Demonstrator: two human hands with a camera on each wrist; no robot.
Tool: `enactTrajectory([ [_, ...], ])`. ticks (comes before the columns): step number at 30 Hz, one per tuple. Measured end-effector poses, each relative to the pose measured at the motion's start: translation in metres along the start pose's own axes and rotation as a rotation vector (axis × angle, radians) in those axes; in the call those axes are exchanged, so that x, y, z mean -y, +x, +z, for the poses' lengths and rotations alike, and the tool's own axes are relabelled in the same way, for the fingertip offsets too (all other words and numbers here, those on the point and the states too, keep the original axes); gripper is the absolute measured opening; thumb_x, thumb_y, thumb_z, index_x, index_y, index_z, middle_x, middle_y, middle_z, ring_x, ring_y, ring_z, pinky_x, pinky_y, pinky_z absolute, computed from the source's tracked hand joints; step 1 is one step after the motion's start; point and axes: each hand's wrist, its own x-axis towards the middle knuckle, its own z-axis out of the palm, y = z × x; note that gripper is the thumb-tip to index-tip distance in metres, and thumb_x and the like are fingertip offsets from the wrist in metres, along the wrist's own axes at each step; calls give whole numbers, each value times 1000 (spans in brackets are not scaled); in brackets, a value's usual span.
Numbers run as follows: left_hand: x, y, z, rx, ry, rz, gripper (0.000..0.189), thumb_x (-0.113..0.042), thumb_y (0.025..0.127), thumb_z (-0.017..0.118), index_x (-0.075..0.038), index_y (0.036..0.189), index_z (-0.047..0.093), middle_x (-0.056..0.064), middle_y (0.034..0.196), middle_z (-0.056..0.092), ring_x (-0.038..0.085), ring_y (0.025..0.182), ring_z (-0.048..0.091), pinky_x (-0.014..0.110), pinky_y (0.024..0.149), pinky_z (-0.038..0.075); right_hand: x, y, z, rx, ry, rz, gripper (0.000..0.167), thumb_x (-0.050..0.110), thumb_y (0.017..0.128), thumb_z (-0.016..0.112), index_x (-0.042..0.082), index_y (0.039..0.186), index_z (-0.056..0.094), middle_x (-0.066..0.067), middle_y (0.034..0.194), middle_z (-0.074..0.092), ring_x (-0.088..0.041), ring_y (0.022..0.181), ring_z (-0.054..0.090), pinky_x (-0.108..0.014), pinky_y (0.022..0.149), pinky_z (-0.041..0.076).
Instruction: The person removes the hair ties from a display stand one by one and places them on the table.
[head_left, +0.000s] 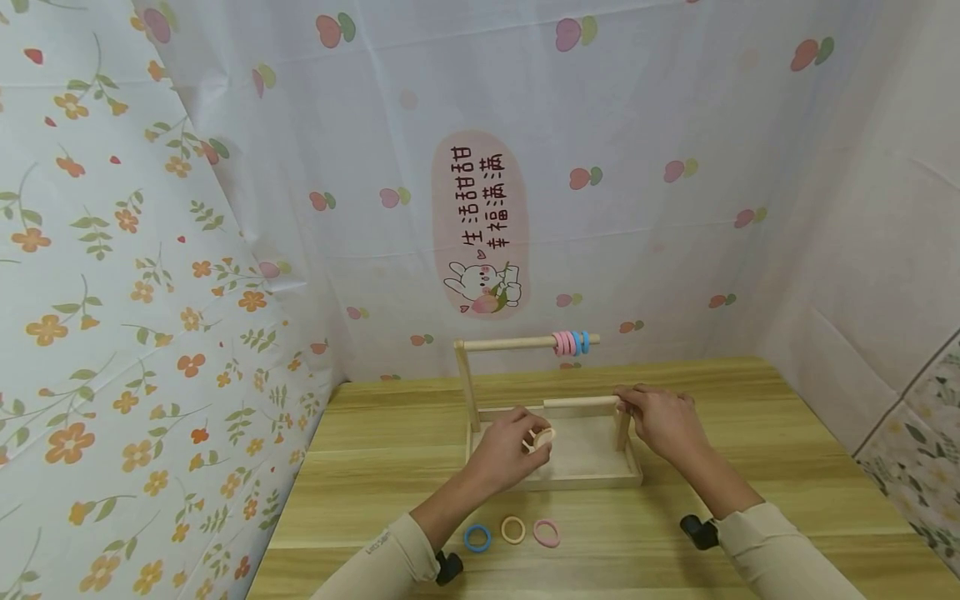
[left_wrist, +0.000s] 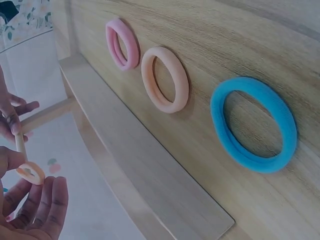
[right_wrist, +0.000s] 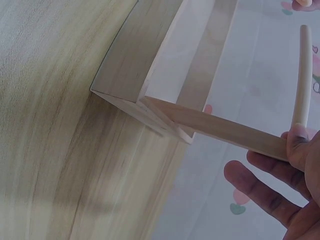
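My left hand [head_left: 504,450] pinches a peach hair tie [head_left: 552,434] between thumb and fingertips. It is close to the free end of the lower wooden rod [head_left: 583,402]; in the left wrist view the hair tie [left_wrist: 38,169] overlaps the rod's tip. With my right hand [head_left: 666,421] I grip the wooden stand where that rod meets its short post [right_wrist: 225,127], thumb on the joint. The stand's upper rod [head_left: 506,343] carries several pink and blue hair ties [head_left: 564,343] near its free end.
On the table in front of the stand's tray [head_left: 592,482] lie a blue hair tie [left_wrist: 289,135], a peach one [left_wrist: 182,82] and a pink one [left_wrist: 131,47]. A tall post [head_left: 467,387] rises at the tray's left. Patterned curtains [head_left: 645,250] hang behind and beside the table [head_left: 375,467].
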Motion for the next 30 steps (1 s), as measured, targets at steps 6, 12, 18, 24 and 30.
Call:
enactTrajectory([
  [6,-2,1,3,26,4,-10,29,-19,102,79,-10,130,77,4,119,72,15,96,77,7,75,55,0,0,1,0,-3,2,24,20,107,73,15,129,82,-10,115,84,-40,84,79,-77,81,57],
  [12,-6,0,5,37,-14,-12,31,-19,102,81,-11,132,76,4,120,72,12,96,77,6,74,55,-2,1,1,3,-2,0,24,19,107,74,15,129,82,-9,111,84,-38,81,78,-77,80,57],
  [18,-9,-1,8,49,-46,17,29,-16,102,80,-10,130,76,6,120,71,17,96,78,6,73,55,-2,1,2,16,-7,3,25,20,107,73,15,130,82,-9,114,84,-39,82,78,-77,81,57],
  [24,-12,-3,12,81,-8,37,28,-18,104,79,-12,131,76,3,119,70,13,97,77,5,74,53,-1,1,2,20,-13,6,25,20,107,73,15,131,82,-9,114,84,-38,81,78,-77,82,57],
  [30,-17,-7,15,138,57,31,31,-22,105,78,-15,135,76,-1,124,71,7,100,75,4,73,51,0,0,1,9,-17,8,25,20,107,73,15,130,82,-10,116,84,-39,83,79,-77,83,57],
])
